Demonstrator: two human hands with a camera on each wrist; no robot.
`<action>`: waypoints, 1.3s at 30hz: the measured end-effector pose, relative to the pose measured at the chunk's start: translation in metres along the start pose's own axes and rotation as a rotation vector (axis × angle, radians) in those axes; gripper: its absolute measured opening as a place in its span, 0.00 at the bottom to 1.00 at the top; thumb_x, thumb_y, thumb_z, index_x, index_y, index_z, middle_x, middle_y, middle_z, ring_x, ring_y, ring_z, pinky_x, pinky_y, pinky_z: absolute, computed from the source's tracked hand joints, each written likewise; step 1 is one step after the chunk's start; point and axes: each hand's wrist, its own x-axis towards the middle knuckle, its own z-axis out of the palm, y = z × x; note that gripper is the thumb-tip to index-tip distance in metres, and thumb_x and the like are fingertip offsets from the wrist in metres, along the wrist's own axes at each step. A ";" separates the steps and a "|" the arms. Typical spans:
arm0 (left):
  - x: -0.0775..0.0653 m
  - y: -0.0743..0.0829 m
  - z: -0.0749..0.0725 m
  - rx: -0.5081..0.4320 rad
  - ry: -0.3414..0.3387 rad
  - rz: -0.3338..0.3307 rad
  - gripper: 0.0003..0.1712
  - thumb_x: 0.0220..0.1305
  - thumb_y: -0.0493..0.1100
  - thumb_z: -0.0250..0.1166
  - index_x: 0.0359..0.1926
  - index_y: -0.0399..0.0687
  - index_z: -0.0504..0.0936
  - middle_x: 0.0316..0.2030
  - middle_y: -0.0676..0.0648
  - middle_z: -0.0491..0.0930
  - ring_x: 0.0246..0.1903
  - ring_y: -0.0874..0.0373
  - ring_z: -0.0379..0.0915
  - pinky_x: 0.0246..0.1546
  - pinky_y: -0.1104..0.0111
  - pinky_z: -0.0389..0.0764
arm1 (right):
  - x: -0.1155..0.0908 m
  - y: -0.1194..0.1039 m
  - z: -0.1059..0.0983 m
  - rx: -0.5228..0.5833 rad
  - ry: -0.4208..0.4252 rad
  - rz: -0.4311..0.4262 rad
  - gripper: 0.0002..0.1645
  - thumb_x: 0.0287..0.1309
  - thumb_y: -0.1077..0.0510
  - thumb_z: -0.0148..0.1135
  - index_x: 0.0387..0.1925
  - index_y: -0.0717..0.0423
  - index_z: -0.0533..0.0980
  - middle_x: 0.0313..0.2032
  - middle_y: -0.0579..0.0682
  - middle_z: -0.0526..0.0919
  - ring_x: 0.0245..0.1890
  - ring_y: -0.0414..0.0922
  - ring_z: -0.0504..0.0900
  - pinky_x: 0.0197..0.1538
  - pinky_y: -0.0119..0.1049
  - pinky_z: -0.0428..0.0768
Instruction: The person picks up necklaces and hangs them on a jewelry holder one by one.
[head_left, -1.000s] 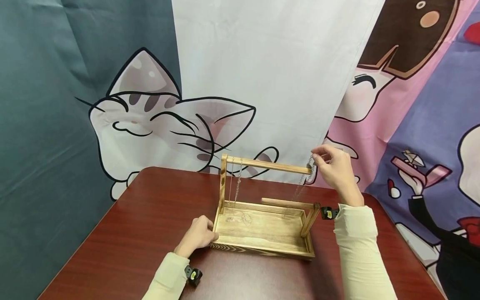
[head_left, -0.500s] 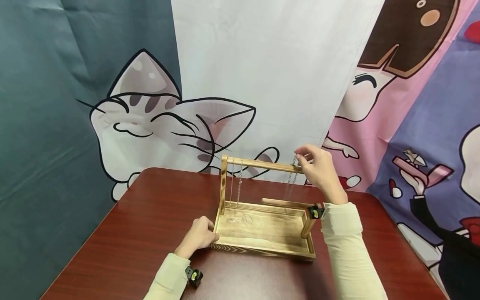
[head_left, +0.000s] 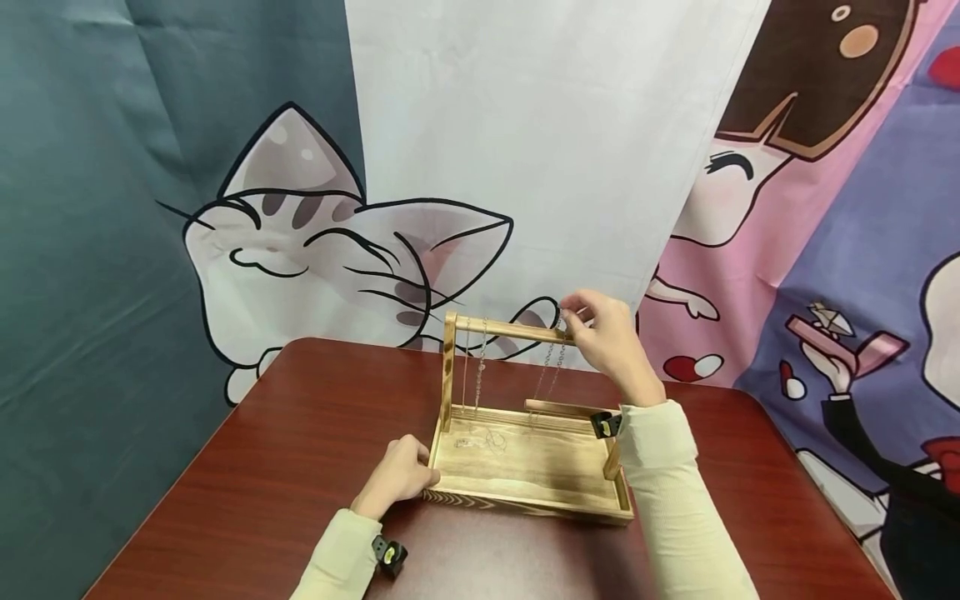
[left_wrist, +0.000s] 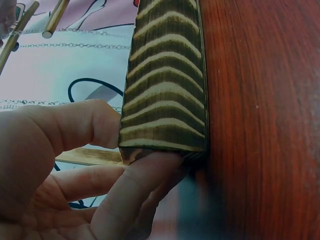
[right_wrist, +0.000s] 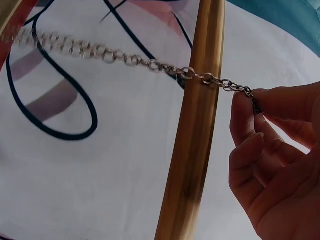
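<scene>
A wooden jewellery stand has a shallow tray [head_left: 555, 475], a top bar [head_left: 517, 331] on a left post, and a lower bar [head_left: 558, 407] from a right post. My left hand [head_left: 399, 471] grips the tray's near left corner; the left wrist view shows thumb and fingers around the striped wood [left_wrist: 164, 100]. With thumb and forefinger, my right hand [head_left: 603, 333] pinches a silver chain necklace [right_wrist: 132, 60] just above the top bar. Its strands drape over the bar and hang toward the tray. Other thin necklaces [head_left: 481, 367] hang near the left post, their lower ends at the tray floor.
The stand is on a dark red wooden table [head_left: 315, 433]. Behind the table hangs a cloth backdrop [head_left: 450, 100] with cartoon drawings. A black wrist camera [head_left: 389, 556] is strapped to my left wrist, another camera [head_left: 606, 424] to my right.
My right hand has moved left along the top bar, drawing the necklace from the bar's right end toward its middle. My left hand has kept its hold on the tray corner.
</scene>
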 end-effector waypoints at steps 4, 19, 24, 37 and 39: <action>0.000 -0.001 0.001 -0.008 -0.004 0.000 0.04 0.40 0.37 0.66 0.19 0.41 0.79 0.15 0.51 0.74 0.15 0.61 0.68 0.21 0.69 0.70 | 0.002 -0.007 0.007 0.003 -0.026 -0.002 0.06 0.55 0.66 0.56 0.33 0.58 0.78 0.28 0.51 0.81 0.26 0.46 0.81 0.28 0.37 0.75; -0.001 -0.001 0.001 -0.005 -0.005 -0.006 0.04 0.40 0.37 0.66 0.20 0.40 0.79 0.15 0.51 0.74 0.15 0.61 0.68 0.20 0.69 0.70 | 0.011 -0.027 0.028 0.015 -0.130 -0.010 0.06 0.55 0.65 0.56 0.34 0.58 0.78 0.30 0.52 0.82 0.26 0.44 0.79 0.31 0.36 0.76; -0.001 -0.001 0.001 -0.005 -0.002 0.008 0.04 0.40 0.37 0.66 0.19 0.41 0.79 0.15 0.51 0.73 0.15 0.61 0.67 0.20 0.69 0.69 | 0.012 -0.029 0.033 0.031 -0.121 -0.026 0.06 0.54 0.66 0.56 0.34 0.58 0.78 0.29 0.51 0.82 0.26 0.44 0.79 0.30 0.35 0.76; -0.001 -0.002 0.001 0.005 -0.002 0.003 0.04 0.39 0.37 0.66 0.18 0.42 0.79 0.15 0.51 0.73 0.16 0.60 0.67 0.20 0.69 0.69 | 0.013 -0.036 0.036 0.036 -0.127 -0.022 0.07 0.54 0.66 0.55 0.34 0.58 0.78 0.29 0.50 0.81 0.25 0.41 0.77 0.30 0.34 0.76; -0.001 -0.001 0.001 0.007 0.004 0.011 0.04 0.39 0.37 0.66 0.20 0.41 0.79 0.17 0.50 0.74 0.17 0.60 0.67 0.21 0.69 0.70 | 0.013 -0.037 0.037 0.036 -0.125 -0.022 0.07 0.54 0.66 0.55 0.34 0.58 0.78 0.29 0.50 0.81 0.25 0.41 0.77 0.30 0.33 0.76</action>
